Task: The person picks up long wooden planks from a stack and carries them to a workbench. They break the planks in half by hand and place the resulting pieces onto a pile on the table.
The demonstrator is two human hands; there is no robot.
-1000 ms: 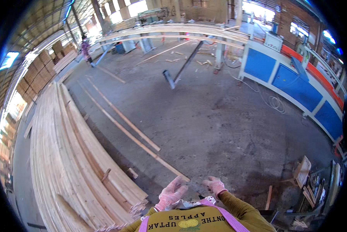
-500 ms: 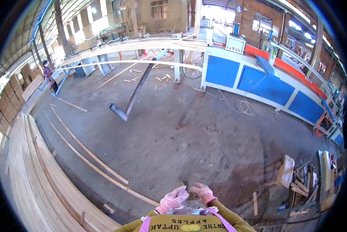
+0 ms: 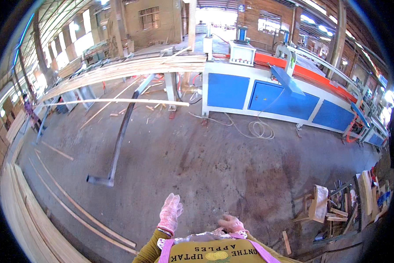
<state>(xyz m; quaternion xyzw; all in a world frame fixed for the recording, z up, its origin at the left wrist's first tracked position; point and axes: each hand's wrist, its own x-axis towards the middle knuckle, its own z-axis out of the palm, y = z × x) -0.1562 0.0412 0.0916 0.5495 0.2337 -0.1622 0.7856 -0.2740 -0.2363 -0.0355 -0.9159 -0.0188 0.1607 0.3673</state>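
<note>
Our gloved left hand (image 3: 170, 215) extends empty over the floor (image 3: 197, 171) — whether our blurred right hand (image 3: 233, 224) grips anything, we cannot tell. Two strips (image 3: 111, 232) lie nearby, leftward; boards (image 3: 135, 68) span the rack (image 3: 171, 90), presumably for lengthwise support.

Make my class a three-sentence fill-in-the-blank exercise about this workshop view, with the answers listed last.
The long white-framed machine has flat side panels coloured ____.
The person's pink-gloved left hand is holding ____.
The long, low stack of pale wooden boards lies to the ____ of that hand.

Missing words: blue; nothing; left.
</note>
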